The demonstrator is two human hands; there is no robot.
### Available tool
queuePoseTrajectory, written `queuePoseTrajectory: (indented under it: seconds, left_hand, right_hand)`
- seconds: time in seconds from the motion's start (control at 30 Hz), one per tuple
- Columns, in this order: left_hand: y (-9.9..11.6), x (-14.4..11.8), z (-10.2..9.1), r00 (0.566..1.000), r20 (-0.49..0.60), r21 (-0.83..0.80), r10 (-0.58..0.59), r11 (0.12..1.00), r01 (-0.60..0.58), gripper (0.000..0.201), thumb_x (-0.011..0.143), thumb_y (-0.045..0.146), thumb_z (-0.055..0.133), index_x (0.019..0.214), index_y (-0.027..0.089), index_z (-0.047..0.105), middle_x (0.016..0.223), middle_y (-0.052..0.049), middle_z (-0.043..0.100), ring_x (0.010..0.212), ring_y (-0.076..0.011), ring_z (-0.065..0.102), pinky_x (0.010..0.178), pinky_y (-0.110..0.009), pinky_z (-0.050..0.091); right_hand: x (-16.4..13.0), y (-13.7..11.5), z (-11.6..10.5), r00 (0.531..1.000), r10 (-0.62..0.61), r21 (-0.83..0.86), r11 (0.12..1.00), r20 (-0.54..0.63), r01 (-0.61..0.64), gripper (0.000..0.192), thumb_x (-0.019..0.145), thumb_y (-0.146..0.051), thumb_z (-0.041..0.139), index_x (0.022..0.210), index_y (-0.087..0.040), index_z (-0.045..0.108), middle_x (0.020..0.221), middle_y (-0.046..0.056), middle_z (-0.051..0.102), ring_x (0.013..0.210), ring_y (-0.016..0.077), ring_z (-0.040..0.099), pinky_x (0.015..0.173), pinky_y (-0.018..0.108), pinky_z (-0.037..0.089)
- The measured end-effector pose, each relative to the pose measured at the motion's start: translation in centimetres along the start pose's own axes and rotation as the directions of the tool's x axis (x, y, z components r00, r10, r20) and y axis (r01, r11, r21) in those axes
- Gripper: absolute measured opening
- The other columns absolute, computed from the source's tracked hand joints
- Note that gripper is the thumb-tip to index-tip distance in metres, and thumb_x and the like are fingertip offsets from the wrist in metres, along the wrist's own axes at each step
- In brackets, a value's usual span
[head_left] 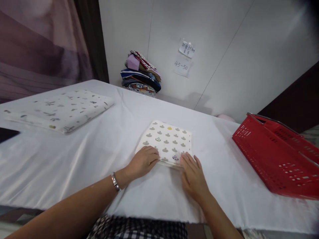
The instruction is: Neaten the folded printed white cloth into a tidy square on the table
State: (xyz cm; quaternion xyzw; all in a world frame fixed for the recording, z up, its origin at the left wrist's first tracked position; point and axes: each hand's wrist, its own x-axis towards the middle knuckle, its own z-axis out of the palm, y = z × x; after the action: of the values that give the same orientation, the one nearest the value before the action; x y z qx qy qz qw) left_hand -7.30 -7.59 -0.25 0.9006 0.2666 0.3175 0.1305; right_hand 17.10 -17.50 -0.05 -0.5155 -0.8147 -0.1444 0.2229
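A small folded white cloth (167, 140) printed with grey shapes lies flat on the white-covered table (104, 156), near the front edge. My left hand (143, 162) rests on its near left corner with the fingers curled over the edge. My right hand (193, 174) lies flat, fingers spread, touching the near right corner. Neither hand lifts the cloth. A silver bracelet (115, 182) sits on my left wrist.
A larger folded patterned cloth (62, 111) lies at the far left. A stack of folded colourful clothes (141, 74) stands against the back wall under two paper notes (184, 58). A red plastic basket (276, 156) sits at the right. A dark object (6, 134) shows at the left edge.
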Motion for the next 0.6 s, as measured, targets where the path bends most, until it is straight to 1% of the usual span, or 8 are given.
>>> queuePoseTrajectory:
  seconds: [0.07, 0.13, 0.23, 0.3, 0.37, 0.43, 0.53, 0.6]
  left_hand:
    - [0.1, 0.1, -0.1, 1.000, 0.006, 0.005, -0.002, 1.000, 0.001, 0.021, 0.092, 0.021, 0.045, 0.085, 0.021, 0.064, 0.088, -0.002, 0.065, 0.084, -0.0168, 0.057, 0.079, -0.036, 0.045]
    - [0.2, 0.2, -0.2, 1.000, 0.007, 0.010, -0.001, 1.000, 0.001, 0.021, 0.092, 0.022, 0.045, 0.083, 0.021, 0.064, 0.087, -0.002, 0.065, 0.083, -0.0171, 0.057, 0.078, -0.036, 0.045]
    - [0.4, 0.1, -0.4, 1.000, 0.004, 0.000, 0.002, 1.000, -0.002, 0.022, 0.092, 0.022, 0.045, 0.082, 0.021, 0.064, 0.086, -0.002, 0.065, 0.083, -0.0169, 0.057, 0.079, -0.035, 0.045]
    - [0.5, 0.1, -0.6, 1.000, 0.008, -0.023, 0.001, 1.000, -0.001, 0.022, 0.092, 0.022, 0.044, 0.081, 0.021, 0.063, 0.085, -0.001, 0.065, 0.082, -0.0163, 0.058, 0.079, -0.034, 0.046]
    - [0.5, 0.4, -0.9, 1.000, 0.000, -0.049, -0.011, 0.999, 0.011, 0.023, 0.092, 0.022, 0.043, 0.080, 0.021, 0.062, 0.085, -0.001, 0.065, 0.082, -0.0157, 0.059, 0.079, -0.033, 0.046]
    - [0.2, 1.0, -1.4, 0.999, -0.047, -0.058, -0.027, 0.998, 0.024, 0.022, 0.093, 0.023, 0.043, 0.082, 0.021, 0.062, 0.090, -0.002, 0.067, 0.087, -0.0157, 0.060, 0.083, -0.033, 0.046]
    - [-1.0, 2.8, -1.9, 0.994, -0.091, 0.000, -0.066, 0.998, 0.067, 0.021, 0.092, 0.030, 0.045, 0.098, 0.021, 0.063, 0.111, -0.005, 0.065, 0.108, -0.0192, 0.056, 0.097, -0.037, 0.041]
    - [-2.1, 4.0, -1.9, 0.987, -0.029, 0.075, -0.160, 0.984, 0.161, 0.031, 0.091, 0.038, 0.048, 0.114, 0.022, 0.059, 0.129, -0.007, 0.056, 0.124, -0.0239, 0.045, 0.105, -0.044, 0.034]
  right_hand:
    - [1.1, -1.4, 0.5, 0.999, -0.030, 0.012, 0.999, 0.041, 0.030, 0.071, 0.084, -0.017, 0.046, 0.148, -0.022, 0.015, 0.141, 0.010, 0.044, 0.134, 0.0293, 0.033, 0.106, 0.058, 0.033]
    - [1.7, -2.2, 1.6, 0.996, -0.031, 0.021, 0.999, 0.078, 0.030, 0.072, 0.086, -0.021, 0.046, 0.149, -0.024, 0.010, 0.142, 0.010, 0.042, 0.133, 0.0297, 0.035, 0.105, 0.058, 0.036]
    - [1.6, -2.3, 3.0, 0.995, -0.010, 0.028, 1.000, 0.101, 0.007, 0.073, 0.087, -0.023, 0.044, 0.149, -0.026, 0.005, 0.142, 0.008, 0.042, 0.131, 0.0282, 0.039, 0.102, 0.055, 0.041]
    - [1.4, -2.1, 3.2, 0.994, -0.012, 0.034, 0.999, 0.107, 0.008, 0.072, 0.088, -0.025, 0.044, 0.149, -0.027, 0.005, 0.142, 0.006, 0.041, 0.131, 0.0274, 0.039, 0.102, 0.054, 0.042]
    - [1.6, -1.9, 2.8, 0.994, -0.015, 0.051, 0.999, 0.109, 0.010, 0.072, 0.088, -0.028, 0.045, 0.149, -0.026, 0.007, 0.142, 0.006, 0.041, 0.130, 0.0272, 0.039, 0.101, 0.053, 0.043]
    - [2.5, -1.8, 2.0, 0.994, 0.001, 0.068, 0.998, 0.109, -0.008, 0.070, 0.088, -0.031, 0.045, 0.149, -0.025, 0.010, 0.143, 0.007, 0.040, 0.131, 0.0274, 0.038, 0.101, 0.053, 0.043]
    - [5.0, -1.2, 1.2, 0.992, 0.057, 0.082, 0.994, 0.115, -0.067, 0.061, 0.091, -0.035, 0.043, 0.146, -0.021, 0.023, 0.145, 0.011, 0.037, 0.134, 0.0286, 0.033, 0.104, 0.054, 0.038]
    - [6.7, -0.1, 1.6, 0.985, 0.105, 0.085, 0.989, 0.134, -0.117, 0.055, 0.091, -0.037, 0.042, 0.142, -0.017, 0.033, 0.146, 0.012, 0.034, 0.136, 0.0301, 0.028, 0.106, 0.054, 0.034]
